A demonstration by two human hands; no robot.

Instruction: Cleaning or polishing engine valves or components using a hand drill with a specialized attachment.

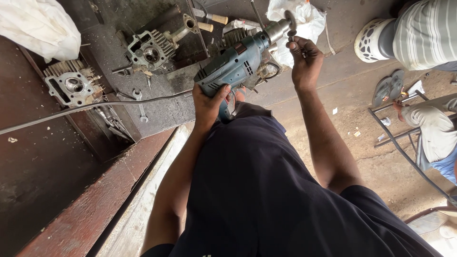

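The left hand point(208, 102) is closed around the rear grip of a blue-green electric drill point(238, 62), thumb over the housing, holding it up in front of the dark-clothed body with its nose pointing up and to the right. The right hand point(305, 61) is raised beside the drill's front end, fingers pinched shut on a small dark tool at the metal chuck point(277, 29); what exactly the tool is cannot be told. Both forearms rise from the lower frame, the left nearly straight, the right bent at the elbow and angled inward at the wrist.

A black cable point(95, 107) runs from the drill leftward across the dark surface point(164, 112). Just behind the drill lies a crumpled white plastic bag point(304, 19), and another white bag point(40, 26) sits at the top left corner. On the surface stand two finned metal cylinder heads point(150, 50), point(71, 85), with a spanner point(140, 105) between them and the cable. At the right, well apart, a person's striped trouser leg and white perforated shoe point(373, 40) rest on the ground near a pair of sandals point(388, 88).
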